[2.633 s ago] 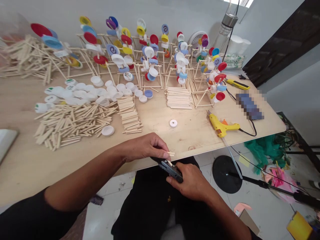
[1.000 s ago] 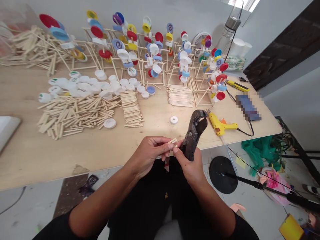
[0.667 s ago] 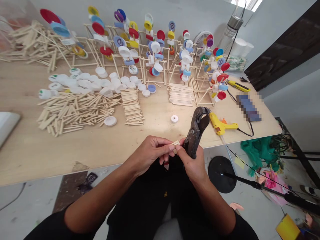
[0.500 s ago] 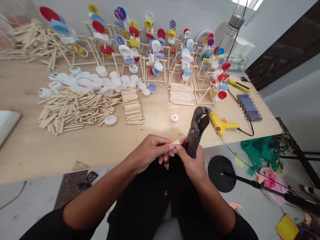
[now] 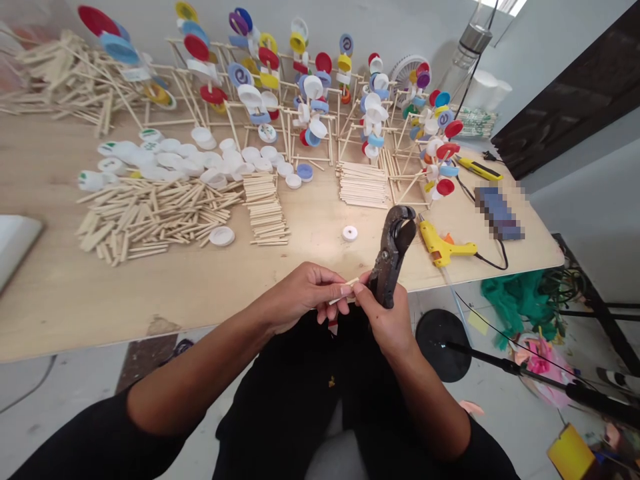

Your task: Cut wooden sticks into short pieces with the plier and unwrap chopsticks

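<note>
My left hand [image 5: 313, 293] is closed, its thumb and fingers pinching a short wooden stick [image 5: 345, 293] just beyond the front edge of the table. My right hand [image 5: 387, 317] is wrapped round a dark metal hand cutter [image 5: 393, 253] with curved jaws pointing up and away. Its thumb and fingertip also touch the right end of the stick. A small pointed piece with a red band [image 5: 333, 327] shows below my fingers; I cannot make out what it is. A white bottle cap [image 5: 349, 233] lies on the table left of the cutter.
On the table [image 5: 210, 293] are a loose stick pile [image 5: 150, 217], neat stick stacks [image 5: 267, 210], white caps [image 5: 185, 157] and a yellow glue gun [image 5: 443, 243]. Several stick frames with coloured caps [image 5: 313, 100] line the wall. A utility knife [image 5: 480, 168] lies right.
Both hands and the cutter have shifted slightly up in view. The stick between my fingers has turned a little, and more of its length shows now.
</note>
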A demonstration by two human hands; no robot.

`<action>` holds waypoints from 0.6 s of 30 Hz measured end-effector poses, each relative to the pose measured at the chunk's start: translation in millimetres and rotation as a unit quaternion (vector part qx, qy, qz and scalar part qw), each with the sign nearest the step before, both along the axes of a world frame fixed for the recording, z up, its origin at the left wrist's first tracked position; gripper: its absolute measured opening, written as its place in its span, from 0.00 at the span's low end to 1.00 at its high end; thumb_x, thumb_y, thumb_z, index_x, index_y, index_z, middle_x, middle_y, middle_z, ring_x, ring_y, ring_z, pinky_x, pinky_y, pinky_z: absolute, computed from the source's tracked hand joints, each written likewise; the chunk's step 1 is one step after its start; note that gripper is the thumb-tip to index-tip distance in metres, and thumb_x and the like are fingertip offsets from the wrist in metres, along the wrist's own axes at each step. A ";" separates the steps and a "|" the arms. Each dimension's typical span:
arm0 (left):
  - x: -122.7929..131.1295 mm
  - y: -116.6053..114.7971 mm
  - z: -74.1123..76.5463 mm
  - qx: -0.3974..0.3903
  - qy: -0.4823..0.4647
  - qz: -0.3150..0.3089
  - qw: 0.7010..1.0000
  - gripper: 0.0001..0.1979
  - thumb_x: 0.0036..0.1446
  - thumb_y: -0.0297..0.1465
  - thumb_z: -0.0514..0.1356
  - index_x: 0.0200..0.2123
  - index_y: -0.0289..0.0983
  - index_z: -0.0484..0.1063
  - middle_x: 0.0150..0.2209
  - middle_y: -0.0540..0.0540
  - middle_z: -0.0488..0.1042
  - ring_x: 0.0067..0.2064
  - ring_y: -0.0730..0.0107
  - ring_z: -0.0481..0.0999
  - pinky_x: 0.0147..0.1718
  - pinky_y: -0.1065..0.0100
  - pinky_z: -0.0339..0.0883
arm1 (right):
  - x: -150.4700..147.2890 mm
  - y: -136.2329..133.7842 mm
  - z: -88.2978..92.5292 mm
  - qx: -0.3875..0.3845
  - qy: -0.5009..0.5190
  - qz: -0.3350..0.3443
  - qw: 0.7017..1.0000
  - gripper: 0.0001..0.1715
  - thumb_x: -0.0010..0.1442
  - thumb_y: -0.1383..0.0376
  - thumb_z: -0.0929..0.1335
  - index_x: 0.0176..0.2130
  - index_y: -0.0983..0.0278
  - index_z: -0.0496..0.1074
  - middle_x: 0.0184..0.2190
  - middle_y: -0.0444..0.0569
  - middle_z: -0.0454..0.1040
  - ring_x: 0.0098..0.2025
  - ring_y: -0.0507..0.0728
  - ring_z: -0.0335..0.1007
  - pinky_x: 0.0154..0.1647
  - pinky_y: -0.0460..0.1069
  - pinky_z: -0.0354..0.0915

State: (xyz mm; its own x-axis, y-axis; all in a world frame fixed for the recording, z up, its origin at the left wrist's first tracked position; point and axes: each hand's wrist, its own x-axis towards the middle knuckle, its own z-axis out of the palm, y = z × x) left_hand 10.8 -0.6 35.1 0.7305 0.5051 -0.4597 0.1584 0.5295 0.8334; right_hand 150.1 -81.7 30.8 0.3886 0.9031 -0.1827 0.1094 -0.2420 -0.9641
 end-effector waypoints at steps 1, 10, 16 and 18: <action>0.1 1.2 0.5 -0.009 0.001 -0.010 1.000 0.16 0.49 0.40 0.67 0.23 0.32 0.76 0.22 0.45 0.76 0.21 0.77 0.69 0.17 0.75 0.61 | 0.5 0.9 -0.5 -0.003 0.003 0.002 1.000 0.07 0.54 0.62 0.69 0.30 0.63 0.68 0.21 0.40 0.66 0.26 0.52 0.63 0.30 0.47 0.63; -0.9 10.9 -0.4 -0.063 -0.003 -0.062 0.996 0.19 0.46 0.44 0.69 0.25 0.31 0.76 0.24 0.42 0.78 0.22 0.74 0.73 0.21 0.74 0.66 | 1.2 5.5 -5.1 -0.013 0.032 -0.007 0.999 0.08 0.52 0.61 0.69 0.28 0.64 0.69 0.21 0.40 0.66 0.24 0.51 0.62 0.29 0.47 0.61; 0.6 12.6 -0.7 -0.065 -0.006 -0.074 0.995 0.19 0.47 0.44 0.68 0.26 0.31 0.76 0.24 0.42 0.78 0.22 0.73 0.74 0.21 0.74 0.66 | 0.9 5.9 -5.9 -0.005 0.041 -0.014 0.999 0.08 0.52 0.62 0.70 0.27 0.63 0.68 0.19 0.39 0.67 0.24 0.52 0.64 0.29 0.47 0.60; 0.2 12.4 -1.6 -0.068 -0.008 -0.075 0.995 0.20 0.47 0.45 0.68 0.27 0.31 0.76 0.24 0.42 0.78 0.22 0.73 0.74 0.21 0.74 0.66 | 1.1 5.8 -6.0 -0.002 0.045 -0.015 0.999 0.08 0.52 0.62 0.70 0.26 0.63 0.69 0.19 0.39 0.67 0.24 0.52 0.64 0.29 0.47 0.60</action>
